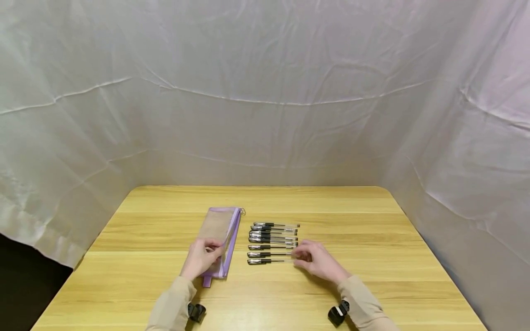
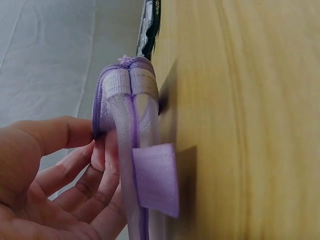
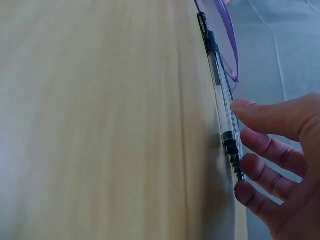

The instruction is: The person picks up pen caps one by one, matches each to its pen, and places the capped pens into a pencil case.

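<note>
A mesh pencil pouch (image 1: 216, 223) with purple trim and a zipper lies left of the middle of the table. My left hand (image 1: 201, 258) pinches the zippered edge of the pouch between thumb and fingers, lifting that edge; in the left wrist view the purple end tab (image 2: 156, 180) faces the camera. To the right lie several clear-barrelled gel pens with black caps, stacked in a row, caps to the left. My right hand (image 1: 318, 262) is at the right ends of the nearest pens, including the front pen (image 1: 260, 261). Its thumb and fingers are apart around the pen ends, holding nothing.
The wooden table (image 1: 372, 220) has a pale curtain (image 1: 265, 128) behind it and along both sides. A small ring hangs at the pouch's far zipper end. Black wrist cameras are strapped over both sleeves.
</note>
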Demonstrator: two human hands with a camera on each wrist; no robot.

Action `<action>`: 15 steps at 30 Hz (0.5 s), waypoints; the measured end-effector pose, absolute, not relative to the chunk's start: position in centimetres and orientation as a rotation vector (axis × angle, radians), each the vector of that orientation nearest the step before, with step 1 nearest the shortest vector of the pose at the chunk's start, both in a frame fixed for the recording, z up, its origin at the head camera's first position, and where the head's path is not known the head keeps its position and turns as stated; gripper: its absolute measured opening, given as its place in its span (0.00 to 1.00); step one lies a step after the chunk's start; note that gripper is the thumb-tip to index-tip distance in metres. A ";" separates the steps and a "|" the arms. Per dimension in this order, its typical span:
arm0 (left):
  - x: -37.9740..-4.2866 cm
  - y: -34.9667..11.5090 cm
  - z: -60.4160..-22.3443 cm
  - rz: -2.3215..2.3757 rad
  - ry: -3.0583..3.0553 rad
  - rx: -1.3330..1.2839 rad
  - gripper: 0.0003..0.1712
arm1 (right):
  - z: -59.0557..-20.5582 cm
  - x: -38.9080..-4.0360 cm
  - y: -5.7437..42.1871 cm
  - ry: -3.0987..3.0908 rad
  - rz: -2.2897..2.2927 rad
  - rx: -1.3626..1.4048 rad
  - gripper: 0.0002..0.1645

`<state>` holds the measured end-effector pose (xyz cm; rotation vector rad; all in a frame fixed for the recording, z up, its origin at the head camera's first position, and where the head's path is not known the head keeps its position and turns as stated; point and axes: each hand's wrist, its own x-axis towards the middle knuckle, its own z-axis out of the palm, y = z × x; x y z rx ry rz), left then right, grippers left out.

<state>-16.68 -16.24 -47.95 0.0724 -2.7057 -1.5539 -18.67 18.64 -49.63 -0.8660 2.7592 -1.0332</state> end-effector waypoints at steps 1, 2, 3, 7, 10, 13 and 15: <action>-16.7 -16.2 -48.0 -1.555 -2.706 0.072 0.07 | -49.6 -18.7 18.5 2.763 -1.029 -0.869 0.13; -16.7 -16.2 -48.0 -1.558 -2.706 0.073 0.06 | -49.7 -18.7 18.4 2.764 -1.028 -0.869 0.13; -16.7 -16.2 -48.0 -1.560 -2.706 0.072 0.06 | -49.7 -18.8 18.4 2.767 -1.023 -0.870 0.12; -16.7 -16.3 -48.1 -1.565 -2.705 0.066 0.07 | -49.8 -18.9 18.0 2.768 -1.010 -0.876 0.09; -16.8 -16.4 -48.3 -1.572 -2.695 0.043 0.07 | -49.9 -19.0 17.9 2.768 -1.006 -0.875 0.08; -16.7 -16.6 -48.4 -1.578 -2.664 -0.022 0.08 | -49.9 -19.0 17.7 2.763 -1.008 -0.870 0.08; -16.6 -16.7 -48.6 -1.574 -2.636 -0.090 0.09 | -49.9 -19.1 17.7 2.763 -1.003 -0.858 0.07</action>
